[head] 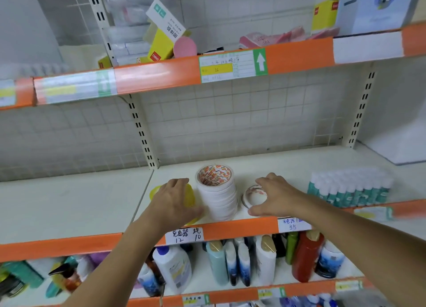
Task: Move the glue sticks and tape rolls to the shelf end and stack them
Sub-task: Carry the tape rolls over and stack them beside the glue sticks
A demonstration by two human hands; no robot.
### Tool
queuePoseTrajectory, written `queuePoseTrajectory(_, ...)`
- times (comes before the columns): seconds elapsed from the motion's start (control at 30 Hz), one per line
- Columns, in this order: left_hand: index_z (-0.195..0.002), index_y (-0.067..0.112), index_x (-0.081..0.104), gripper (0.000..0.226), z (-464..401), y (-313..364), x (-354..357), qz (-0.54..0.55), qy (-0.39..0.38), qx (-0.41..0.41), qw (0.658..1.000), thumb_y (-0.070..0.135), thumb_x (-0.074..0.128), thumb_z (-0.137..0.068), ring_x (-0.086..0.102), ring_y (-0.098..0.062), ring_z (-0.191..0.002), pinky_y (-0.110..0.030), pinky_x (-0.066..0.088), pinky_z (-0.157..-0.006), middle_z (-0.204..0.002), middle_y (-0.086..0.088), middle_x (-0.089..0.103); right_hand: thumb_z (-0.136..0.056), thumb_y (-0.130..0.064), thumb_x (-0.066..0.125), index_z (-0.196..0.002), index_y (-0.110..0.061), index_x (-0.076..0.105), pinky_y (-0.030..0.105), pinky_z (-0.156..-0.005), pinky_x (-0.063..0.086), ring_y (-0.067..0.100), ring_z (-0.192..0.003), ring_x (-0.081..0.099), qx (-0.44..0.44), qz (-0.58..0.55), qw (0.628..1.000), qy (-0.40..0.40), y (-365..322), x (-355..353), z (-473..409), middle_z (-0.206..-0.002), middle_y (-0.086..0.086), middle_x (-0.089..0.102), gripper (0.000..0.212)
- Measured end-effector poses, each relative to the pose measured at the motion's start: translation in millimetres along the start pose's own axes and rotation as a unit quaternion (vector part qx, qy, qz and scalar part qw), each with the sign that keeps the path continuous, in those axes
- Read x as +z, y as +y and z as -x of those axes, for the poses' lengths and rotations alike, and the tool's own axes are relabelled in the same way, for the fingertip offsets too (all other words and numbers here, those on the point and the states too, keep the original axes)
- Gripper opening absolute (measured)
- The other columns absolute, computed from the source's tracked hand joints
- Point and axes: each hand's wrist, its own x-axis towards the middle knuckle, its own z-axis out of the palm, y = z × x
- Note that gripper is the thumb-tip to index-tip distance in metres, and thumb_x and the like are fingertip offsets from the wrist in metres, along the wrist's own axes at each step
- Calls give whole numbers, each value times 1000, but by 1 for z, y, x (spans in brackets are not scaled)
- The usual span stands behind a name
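Observation:
A tall stack of white tape rolls (217,194) with red-printed cores stands near the front of the middle shelf (69,205). My left hand (174,200) lies over yellow tape rolls (190,197) just left of the stack, its fingers curled round them. To the right of the stack, my right hand (275,196) grips a single white tape roll (253,196) that lies flat on the shelf. A packed row of green-and-white glue sticks (350,190) stands farther right.
The orange shelf edge (239,229) with handwritten price labels runs below my hands. Bottles (265,258) fill the shelf underneath. The upper shelf holds a yellow box (161,43) and pink items. A perforated upright (141,131) divides the shelf bays.

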Motion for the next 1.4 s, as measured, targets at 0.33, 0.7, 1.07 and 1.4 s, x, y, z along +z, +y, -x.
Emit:
queuePoseTrajectory(0.33, -150, 17, 30, 91, 4, 8, 3, -6, 27, -31, 999, 57, 69, -80, 31, -20, -140, -31, 26, -114, -152, -2, 35, -72, -56, 74, -151, -15, 33, 35, -105, 40, 23, -133, 35, -52, 15, 998, -37, 8, 5, -20, -140, 5, 37, 98)
queuePoseTrajectory(0.7, -151, 18, 28, 90, 5, 18, 3, -19, 33, -37, 999, 57, 68, -80, 31, -19, -140, -31, 27, -113, -153, -1, 34, -72, -56, 74, -147, -14, 38, 36, -105, 40, 24, -132, 36, -71, 19, 996, -49, 8, 5, -27, -139, 5, 39, 93)
queuePoseTrajectory(1.07, -151, 17, 28, 89, 5, 20, 3, -30, 35, -36, 998, 59, 66, -82, 30, -20, -141, -30, 25, -113, -153, -2, 33, -73, -51, 72, -149, -16, 33, 35, -106, 39, 21, -134, 31, -76, 20, 995, -59, 10, 7, -28, -139, 3, 35, 93)
queuePoseTrajectory(1.4, -153, 17, 24, 90, 9, 20, 6, -46, 15, -44, 998, 59, 64, -84, 23, -21, -145, -33, 24, -115, -158, -2, 25, -67, -55, 73, -143, -19, 39, 38, -102, 42, 19, -127, 35, -71, 34, 994, -69, 11, 4, -27, -131, 1, 38, 91)
